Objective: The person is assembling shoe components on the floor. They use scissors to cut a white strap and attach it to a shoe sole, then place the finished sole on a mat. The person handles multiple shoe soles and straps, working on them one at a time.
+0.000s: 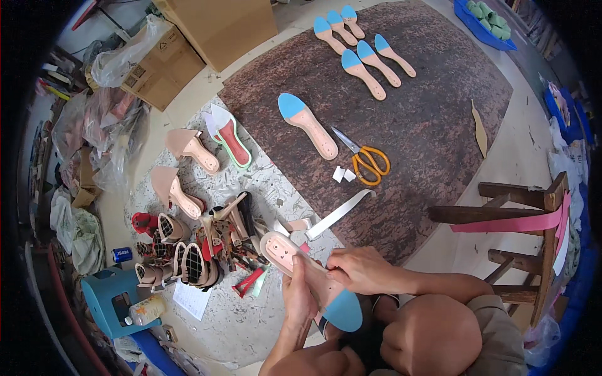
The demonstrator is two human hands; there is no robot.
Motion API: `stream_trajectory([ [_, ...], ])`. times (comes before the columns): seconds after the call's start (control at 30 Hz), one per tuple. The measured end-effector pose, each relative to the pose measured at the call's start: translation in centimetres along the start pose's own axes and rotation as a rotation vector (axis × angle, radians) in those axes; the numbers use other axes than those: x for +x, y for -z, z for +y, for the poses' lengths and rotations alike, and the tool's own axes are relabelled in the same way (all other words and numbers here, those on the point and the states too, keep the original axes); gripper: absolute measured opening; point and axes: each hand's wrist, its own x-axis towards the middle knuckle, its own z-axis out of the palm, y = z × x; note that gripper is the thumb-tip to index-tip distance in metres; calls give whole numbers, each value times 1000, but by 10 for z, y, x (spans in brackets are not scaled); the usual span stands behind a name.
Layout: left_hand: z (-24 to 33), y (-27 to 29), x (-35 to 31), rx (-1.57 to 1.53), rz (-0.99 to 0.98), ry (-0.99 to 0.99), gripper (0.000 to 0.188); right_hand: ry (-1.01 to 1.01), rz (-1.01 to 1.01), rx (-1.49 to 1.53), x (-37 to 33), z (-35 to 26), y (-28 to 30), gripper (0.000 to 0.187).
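My left hand [299, 299] is closed round the middle of a pale pink shoe insole [324, 287], thumb on top. Its rounded heel end with small holes points away from me; the blue toe end tilts down toward my knees. At the insole's right edge my right hand [360, 269] has its fingers curled and pinched together; anything small between them is hidden. Just beyond lies a white strip [338, 214]. Farther off, orange-handled scissors [370, 164] and two small white pieces [343, 175] lie beside another blue-toed insole [307, 125].
Several blue-toed insoles [362, 72] lie at the far end of the dark mat [426, 125]. Shoe parts and heeled shoes [197, 263] crowd the left, near a teal stool [103, 301]. A wooden stool [533, 232] with a pink strip [501, 224] stands at right. Cardboard boxes [219, 31] stand behind.
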Motion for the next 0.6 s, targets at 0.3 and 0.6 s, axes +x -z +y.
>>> stream_trajectory([
  [0.3, 22, 9, 2, 196, -421, -38, 51, 49, 85, 184, 5, -9, 4, 18],
  [0.6, 34, 15, 6, -39, -90, -111, 22, 149, -146, 136, 6, 12, 39, 17],
])
